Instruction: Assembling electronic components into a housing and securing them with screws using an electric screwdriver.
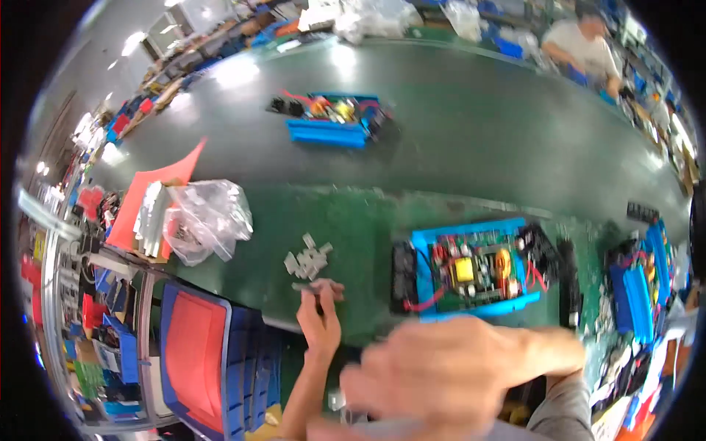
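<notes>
My left hand point(321, 316) reaches to the near edge of the green bench, its fingers pinched together around a small pale flat piece point(301, 287). Just beyond the fingertips lies a loose pile of similar whitish pieces point(309, 260). Large and smeared by motion, my right hand point(434, 371) is raised close to the camera, in front of an open blue-cased electronic unit point(474, 268); its fingers cannot be made out clearly. That unit holds a circuit board with a yellow block, an orange coil and red wires, with black end pieces at both sides.
A second blue-cased unit point(327, 132) rests on the dark belt beyond the bench. More blue housings point(640, 287) stand at the right. A clear plastic bag point(213, 220) and a red sheet point(151, 195) sit at the left, above a blue bin point(228, 312). A person point(585, 48) works at far right.
</notes>
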Demonstrator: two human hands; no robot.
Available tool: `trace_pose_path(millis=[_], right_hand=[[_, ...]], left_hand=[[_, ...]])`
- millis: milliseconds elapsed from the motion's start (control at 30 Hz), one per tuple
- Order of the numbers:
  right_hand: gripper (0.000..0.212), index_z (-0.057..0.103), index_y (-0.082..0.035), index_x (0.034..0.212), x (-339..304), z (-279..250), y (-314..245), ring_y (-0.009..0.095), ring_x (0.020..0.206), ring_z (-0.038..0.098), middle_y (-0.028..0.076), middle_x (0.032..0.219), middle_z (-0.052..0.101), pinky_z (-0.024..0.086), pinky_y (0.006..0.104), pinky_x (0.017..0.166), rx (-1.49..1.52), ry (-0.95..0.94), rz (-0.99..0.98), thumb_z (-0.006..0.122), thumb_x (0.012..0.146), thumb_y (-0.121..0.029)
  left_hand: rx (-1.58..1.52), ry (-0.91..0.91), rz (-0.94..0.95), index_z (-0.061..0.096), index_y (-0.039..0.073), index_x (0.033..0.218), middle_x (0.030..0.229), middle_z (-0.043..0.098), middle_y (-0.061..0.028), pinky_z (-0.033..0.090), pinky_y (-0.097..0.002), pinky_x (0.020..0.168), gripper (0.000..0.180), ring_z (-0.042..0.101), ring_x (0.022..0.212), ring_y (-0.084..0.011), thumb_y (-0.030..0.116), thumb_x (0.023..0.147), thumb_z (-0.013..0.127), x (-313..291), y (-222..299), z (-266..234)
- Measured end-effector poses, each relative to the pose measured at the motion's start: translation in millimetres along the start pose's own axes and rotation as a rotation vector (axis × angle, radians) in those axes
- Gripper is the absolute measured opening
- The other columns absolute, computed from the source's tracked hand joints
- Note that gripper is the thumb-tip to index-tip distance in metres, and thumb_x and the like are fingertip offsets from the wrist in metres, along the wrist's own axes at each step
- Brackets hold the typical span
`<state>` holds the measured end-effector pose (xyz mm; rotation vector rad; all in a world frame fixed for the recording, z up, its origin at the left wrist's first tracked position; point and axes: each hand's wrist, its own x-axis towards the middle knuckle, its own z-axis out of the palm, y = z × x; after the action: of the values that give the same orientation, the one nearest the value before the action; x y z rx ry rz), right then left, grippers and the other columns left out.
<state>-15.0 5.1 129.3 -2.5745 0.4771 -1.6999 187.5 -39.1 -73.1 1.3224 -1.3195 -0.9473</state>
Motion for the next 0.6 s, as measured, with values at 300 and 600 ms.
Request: trace_pose_path(millis=[300,600], right_hand=[[0.01,0.066,0.0,0.081,-27.6,-66.7,-40.0,0.019,0.076,0.06,0.008,0.089,0.064,0.05,0.0328,0.065,0.265,0.036,0.113,0.07,0.079,-0.009],[0.036,0.075,-0.002,0.104,-180.3,-46.3,-67.3,0.017,0.07,0.062,0.004,0.089,0.069,0.05,0.031,0.061,-0.164,-0.077,0.622,0.076,0.068,-0.001]], left_hand=[[0.183,0.049,0.13,0.063,-0.001,0.108,0.096,0.07,-0.009,0.047,-0.0269,0.067,0.036,0.064,0.08,-0.0136,0.03,0.109,0.044,5.6,12.1,0.5],[-0.164,-0.415,0.142,0.059,-0.002,0.121,0.119,0.068,-0.0167,0.056,-0.0316,0.087,0.02,0.067,0.098,-0.0188,0.008,0.104,0.053,-34.1,81.4,46.2]])
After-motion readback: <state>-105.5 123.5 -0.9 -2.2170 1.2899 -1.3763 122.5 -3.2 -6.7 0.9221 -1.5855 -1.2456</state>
